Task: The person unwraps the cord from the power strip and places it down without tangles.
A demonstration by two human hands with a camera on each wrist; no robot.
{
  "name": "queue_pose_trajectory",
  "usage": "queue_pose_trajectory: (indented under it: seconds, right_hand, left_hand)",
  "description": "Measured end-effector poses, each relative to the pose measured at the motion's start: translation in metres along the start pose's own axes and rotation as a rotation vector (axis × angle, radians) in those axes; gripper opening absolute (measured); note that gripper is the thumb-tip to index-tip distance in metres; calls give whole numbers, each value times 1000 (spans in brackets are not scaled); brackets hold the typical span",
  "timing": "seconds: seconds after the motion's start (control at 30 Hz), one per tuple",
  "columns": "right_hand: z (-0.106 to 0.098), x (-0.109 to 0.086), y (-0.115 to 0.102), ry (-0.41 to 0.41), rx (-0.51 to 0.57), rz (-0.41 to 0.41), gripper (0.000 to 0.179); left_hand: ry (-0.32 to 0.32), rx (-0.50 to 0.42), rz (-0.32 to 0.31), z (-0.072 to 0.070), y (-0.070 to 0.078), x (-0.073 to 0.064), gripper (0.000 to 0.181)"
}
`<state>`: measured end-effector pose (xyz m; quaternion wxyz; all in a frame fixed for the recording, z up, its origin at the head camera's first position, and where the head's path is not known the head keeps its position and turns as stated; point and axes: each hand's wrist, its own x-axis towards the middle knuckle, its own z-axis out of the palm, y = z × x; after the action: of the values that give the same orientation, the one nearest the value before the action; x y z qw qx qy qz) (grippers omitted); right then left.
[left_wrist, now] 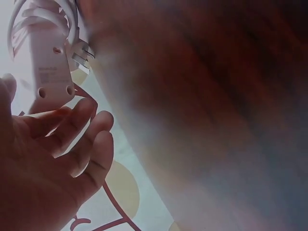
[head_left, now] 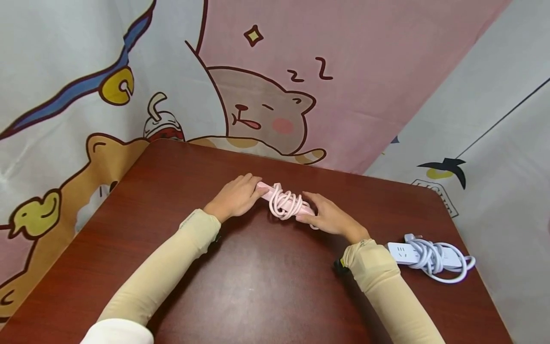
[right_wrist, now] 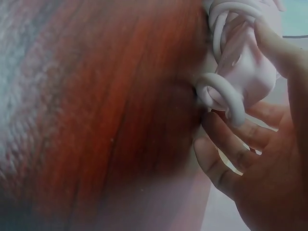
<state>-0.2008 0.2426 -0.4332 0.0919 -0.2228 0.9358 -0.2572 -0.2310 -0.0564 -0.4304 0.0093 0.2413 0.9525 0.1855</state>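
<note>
A pink power strip (head_left: 287, 204), its own cord (right_wrist: 222, 94) wound round the middle in loose loops, is between both hands over the far middle of the table. My left hand (head_left: 237, 195) holds its left end between thumb and fingers. On the other end, my right hand (head_left: 330, 216) grips with the thumb on the near side and fingers beyond. The left wrist view shows the strip's underside with screw holes and the metal prongs of its plug (left_wrist: 81, 57). In the right wrist view a cord loop hangs by the fingertips.
A white power strip (head_left: 399, 253) wrapped in its white cord lies near the table's right edge, beside the right forearm. The dark red-brown table (head_left: 249, 286) meets a cartoon-printed curtain (head_left: 356, 86) along its back and sides.
</note>
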Motion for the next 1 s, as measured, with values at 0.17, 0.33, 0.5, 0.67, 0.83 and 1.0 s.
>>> queue_pose_trajectory:
  seconds: [0.17, 0.33, 0.5, 0.67, 0.83, 1.0]
  right_hand:
    - [1, 1, -2, 2, -13, 9, 81]
    - [2, 0, -4, 11, -22, 1, 72]
    - [4, 0, -5, 19, -21, -34, 60]
    - [3, -1, -6, 29, -8, -64, 47]
    - [3, -1, -7, 45, -25, -66, 45]
    - [2, -2, -5, 56, -33, -75, 46]
  left_hand:
    - [-10, -13, -10, -1, -2, -1, 60]
    - [-17, -31, -18, -2, -1, -2, 57]
    - [0, -54, -3, -1, 0, -3, 53]
    - [1, -69, 6, 0, 2, -4, 49]
    - [0, -69, 9, 1, 2, -4, 48]
    - [-7, -69, 3, 1, 3, -5, 48]
